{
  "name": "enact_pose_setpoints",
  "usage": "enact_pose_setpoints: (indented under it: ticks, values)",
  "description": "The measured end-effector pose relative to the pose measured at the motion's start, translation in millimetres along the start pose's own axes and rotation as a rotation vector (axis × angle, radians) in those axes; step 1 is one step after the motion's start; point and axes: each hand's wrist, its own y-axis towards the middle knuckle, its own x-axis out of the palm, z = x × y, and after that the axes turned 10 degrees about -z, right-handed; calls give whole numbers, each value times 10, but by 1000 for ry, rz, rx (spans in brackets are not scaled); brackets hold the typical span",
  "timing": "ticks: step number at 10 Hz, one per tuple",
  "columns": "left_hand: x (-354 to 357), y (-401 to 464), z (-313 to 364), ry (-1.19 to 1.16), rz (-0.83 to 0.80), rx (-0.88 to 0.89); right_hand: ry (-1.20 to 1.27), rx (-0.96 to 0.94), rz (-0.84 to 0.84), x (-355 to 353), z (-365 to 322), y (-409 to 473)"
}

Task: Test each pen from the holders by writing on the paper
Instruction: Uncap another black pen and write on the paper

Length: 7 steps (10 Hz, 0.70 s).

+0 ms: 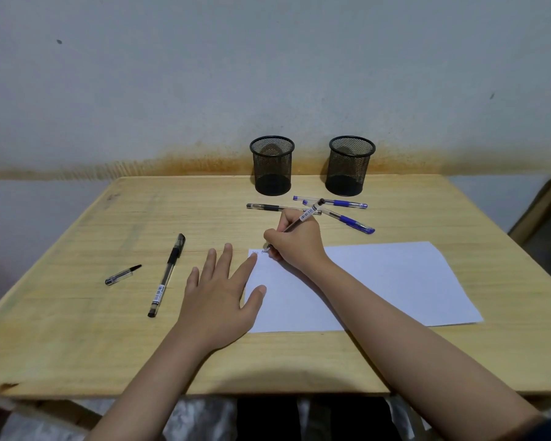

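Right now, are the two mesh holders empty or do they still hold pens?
Both look empty: the left holder and right holder show only bare mesh, with nothing sticking above the rims. Pens lie on the table.

Dim, even light; wide-angle edge distortion.

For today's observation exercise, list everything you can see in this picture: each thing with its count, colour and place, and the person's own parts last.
Pen holders: two, black mesh, table's far edge.
Loose pens: four, three blue, one black, before the holders.
Capped pen: one, black, left of paper.
Pen cap: one, black, far left.
Paper: one, white, right of centre.
Table: one, light wood.
Left hand: flat, steadying the paper.
Right hand: writing with a black pen.
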Motion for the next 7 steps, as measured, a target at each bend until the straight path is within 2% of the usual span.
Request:
enact_pose_setpoints:
  ticks: [7]
  values:
    - [-12,-14,5,-5,3,-1,21,11,36,2,10,-5]
